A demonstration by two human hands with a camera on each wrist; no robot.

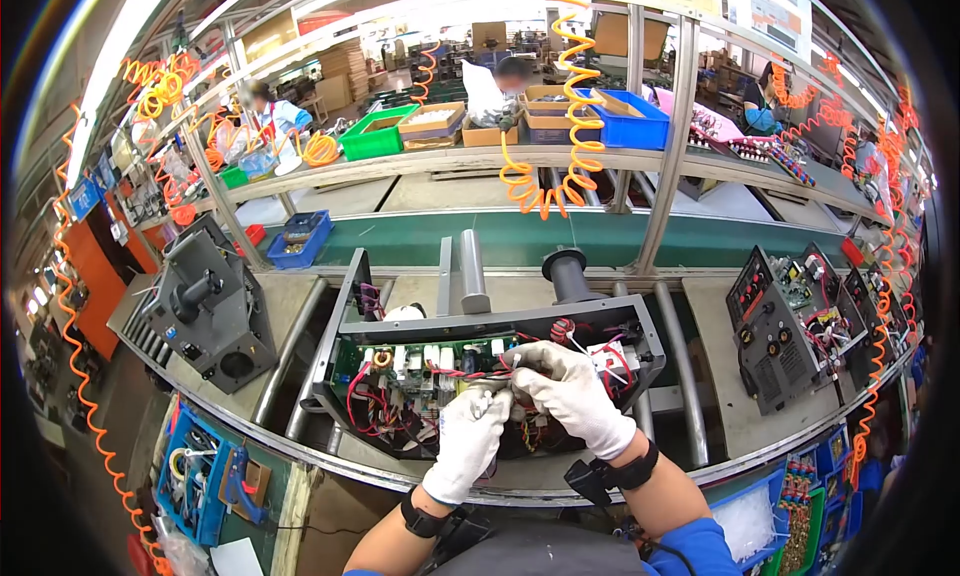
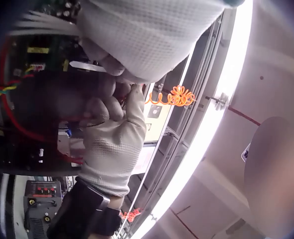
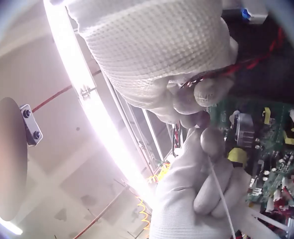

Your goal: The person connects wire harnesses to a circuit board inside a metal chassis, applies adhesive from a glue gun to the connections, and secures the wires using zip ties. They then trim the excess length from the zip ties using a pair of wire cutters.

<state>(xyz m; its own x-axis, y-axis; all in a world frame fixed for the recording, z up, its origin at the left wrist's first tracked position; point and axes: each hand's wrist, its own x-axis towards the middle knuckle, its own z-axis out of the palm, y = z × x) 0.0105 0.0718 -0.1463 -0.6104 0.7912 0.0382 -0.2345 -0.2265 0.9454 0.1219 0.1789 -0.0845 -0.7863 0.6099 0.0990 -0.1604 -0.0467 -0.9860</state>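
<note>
Both hands wear white knit gloves and meet over an open dark machine housing (image 1: 610, 316) containing a green circuit board (image 3: 259, 172) and bundled wires. My left hand (image 1: 468, 438) holds several white cable ties (image 2: 44, 24); their strips stick out past the fingers in both wrist views. One thin tie (image 3: 219, 191) crosses the curled fingers. My right hand (image 1: 575, 396) grips a twisted red-and-black wire (image 3: 254, 63) between thumb and fingers. The fingertips of both hands come together at the wire, hiding the exact spot where they meet.
Another dark machine (image 1: 215, 311) stands at left, and open units (image 1: 790, 326) at right. Metal rollers (image 1: 682, 376) flank the housing. A blue tool bin (image 1: 190, 476) sits lower left, parts bins (image 1: 800, 506) lower right. An orange coiled hose (image 1: 580, 86) hangs ahead.
</note>
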